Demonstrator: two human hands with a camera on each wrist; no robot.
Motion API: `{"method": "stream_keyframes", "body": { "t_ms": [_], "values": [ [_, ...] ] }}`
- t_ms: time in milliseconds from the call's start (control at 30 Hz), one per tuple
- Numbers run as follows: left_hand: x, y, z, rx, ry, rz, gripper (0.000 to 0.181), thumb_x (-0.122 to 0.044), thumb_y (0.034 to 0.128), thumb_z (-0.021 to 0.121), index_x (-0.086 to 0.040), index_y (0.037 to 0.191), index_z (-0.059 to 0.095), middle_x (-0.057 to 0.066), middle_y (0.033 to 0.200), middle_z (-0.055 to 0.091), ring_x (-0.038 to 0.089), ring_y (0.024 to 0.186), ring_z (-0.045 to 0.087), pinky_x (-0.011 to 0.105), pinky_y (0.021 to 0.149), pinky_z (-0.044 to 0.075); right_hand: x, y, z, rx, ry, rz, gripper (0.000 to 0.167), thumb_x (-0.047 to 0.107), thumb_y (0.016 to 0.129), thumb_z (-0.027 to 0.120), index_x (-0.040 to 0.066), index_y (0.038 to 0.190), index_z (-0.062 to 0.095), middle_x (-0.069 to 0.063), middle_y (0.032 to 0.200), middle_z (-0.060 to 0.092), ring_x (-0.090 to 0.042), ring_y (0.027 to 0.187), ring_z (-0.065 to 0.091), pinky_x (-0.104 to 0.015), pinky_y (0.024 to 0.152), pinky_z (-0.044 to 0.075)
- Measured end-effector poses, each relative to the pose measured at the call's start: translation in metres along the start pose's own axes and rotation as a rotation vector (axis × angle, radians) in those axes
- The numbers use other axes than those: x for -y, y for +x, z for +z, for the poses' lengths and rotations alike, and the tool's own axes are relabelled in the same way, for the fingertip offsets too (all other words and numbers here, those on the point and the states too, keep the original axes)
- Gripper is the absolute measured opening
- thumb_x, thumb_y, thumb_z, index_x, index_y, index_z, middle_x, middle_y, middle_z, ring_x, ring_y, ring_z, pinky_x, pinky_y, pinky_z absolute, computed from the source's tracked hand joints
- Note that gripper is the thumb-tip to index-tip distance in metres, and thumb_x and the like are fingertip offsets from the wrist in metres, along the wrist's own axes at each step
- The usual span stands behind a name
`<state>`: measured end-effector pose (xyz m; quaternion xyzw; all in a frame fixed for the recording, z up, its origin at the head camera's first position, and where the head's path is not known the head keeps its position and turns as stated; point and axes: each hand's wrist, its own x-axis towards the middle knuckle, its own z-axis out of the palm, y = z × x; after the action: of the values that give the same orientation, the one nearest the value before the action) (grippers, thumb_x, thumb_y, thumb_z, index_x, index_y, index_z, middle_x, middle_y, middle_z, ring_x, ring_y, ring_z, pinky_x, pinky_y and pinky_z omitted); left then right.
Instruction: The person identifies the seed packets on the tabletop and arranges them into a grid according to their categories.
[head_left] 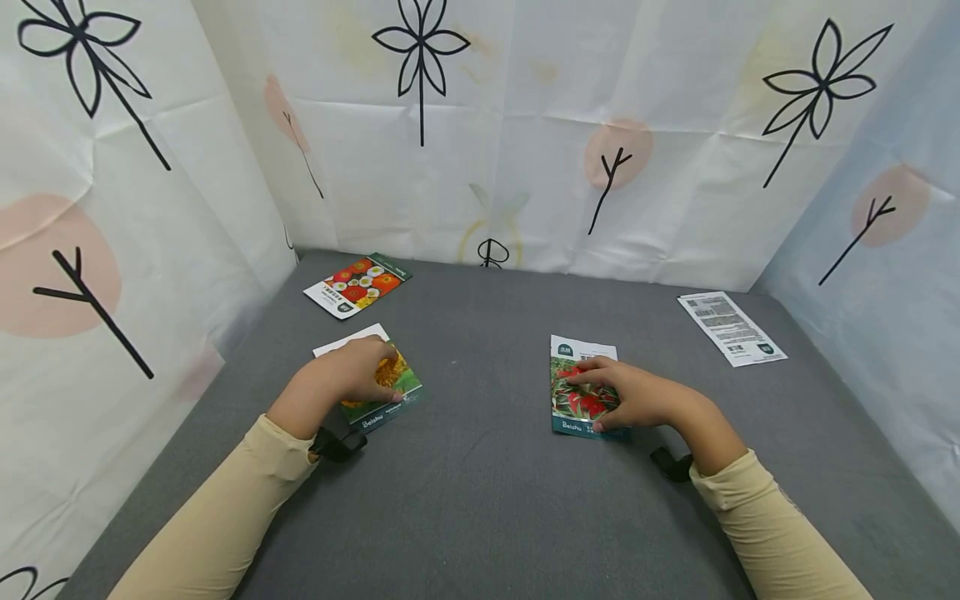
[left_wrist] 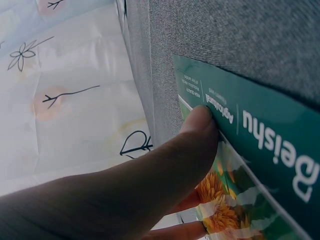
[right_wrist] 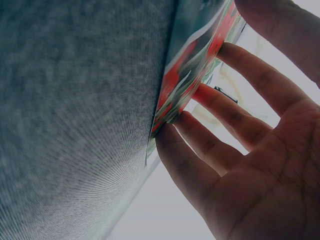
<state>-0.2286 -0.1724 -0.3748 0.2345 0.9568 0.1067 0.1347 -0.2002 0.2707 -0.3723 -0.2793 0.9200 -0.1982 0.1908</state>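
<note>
My left hand (head_left: 347, 373) rests on a seed packet (head_left: 407, 382) with orange-yellow flowers and a green "Beishu" band, lying flat and tilted on the table. In the left wrist view the thumb (left_wrist: 197, 125) lies on that band and fingertips touch the flower picture. Over to the right, my right hand (head_left: 641, 397) rests on another seed packet (head_left: 564, 398), printed with red growth among green leaves. The right wrist view shows its spread fingers (right_wrist: 220, 107) touching the packet's printed face. My palms hide parts of both packets in the head view.
Behind my left hand lies a seed packet with red, white and orange flowers (head_left: 358, 285). A white packet with printed text (head_left: 732, 327) lies at the back right. The grey table (head_left: 465, 500) is bordered by white patterned cloth (head_left: 525, 192) on three sides.
</note>
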Motion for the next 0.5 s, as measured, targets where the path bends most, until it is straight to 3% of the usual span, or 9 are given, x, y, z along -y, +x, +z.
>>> {"method": "stream_keyframes", "body": {
  "t_ms": [500],
  "values": [
    [-0.0019, -0.0021, -0.0014, 0.004, -0.019, 0.027, 0.066, -0.037, 0.0907, 0.085, 0.003, 0.139, 0.065, 0.024, 0.141, 0.062, 0.035, 0.121, 0.061, 0.055, 0.109, 0.05, 0.0027, 0.0002, -0.002, 0.006, 0.006, -0.013, 0.068, 0.021, 0.089, 0.087, 0.005, 0.15, 0.059, -0.026, 0.164, 0.038, -0.049, 0.143, 0.048, -0.064, 0.109, 0.046]
  ]
}}
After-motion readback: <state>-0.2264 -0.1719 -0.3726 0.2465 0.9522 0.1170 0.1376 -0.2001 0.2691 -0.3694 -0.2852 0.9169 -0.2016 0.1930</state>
